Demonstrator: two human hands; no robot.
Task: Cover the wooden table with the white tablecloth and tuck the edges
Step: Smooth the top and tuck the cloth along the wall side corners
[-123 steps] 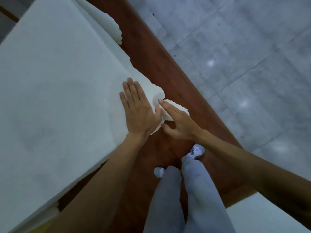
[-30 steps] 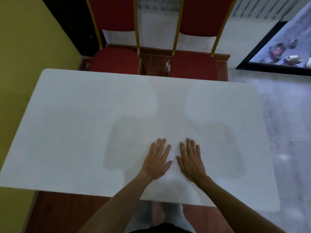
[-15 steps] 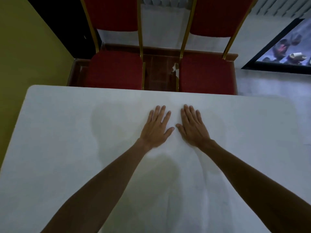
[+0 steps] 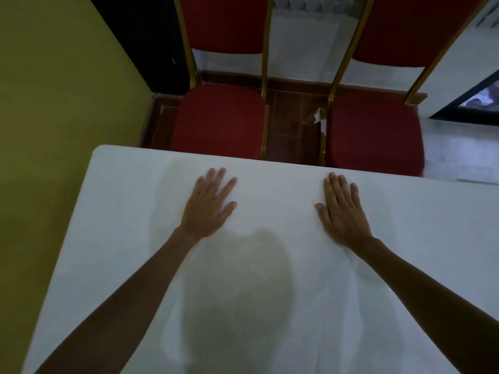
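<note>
The white tablecloth (image 4: pixel 275 190) lies spread over the whole table top; none of the wood shows from here. My left hand (image 4: pixel 209 205) rests flat on the cloth near the far edge, palm down with fingers spread. My right hand (image 4: pixel 341 209) lies flat on the cloth too, about a forearm's length to the right and just as close to the far edge. Neither hand holds anything. Faint creases run back from the right wrist toward me, and my own shadow falls on the cloth between my arms.
Two red padded chairs with gold frames, the left chair (image 4: pixel 218 120) and the right chair (image 4: pixel 375 133), stand just beyond the table's far edge. A yellow-green wall (image 4: pixel 54 103) runs close along the left side. Reddish-brown floor (image 4: pixel 294 125) shows between the chairs.
Both hands have slid apart sideways across the cloth, the left leftward and the right rightward, staying flat near the far edge. Earlier they lay side by side in the middle.
</note>
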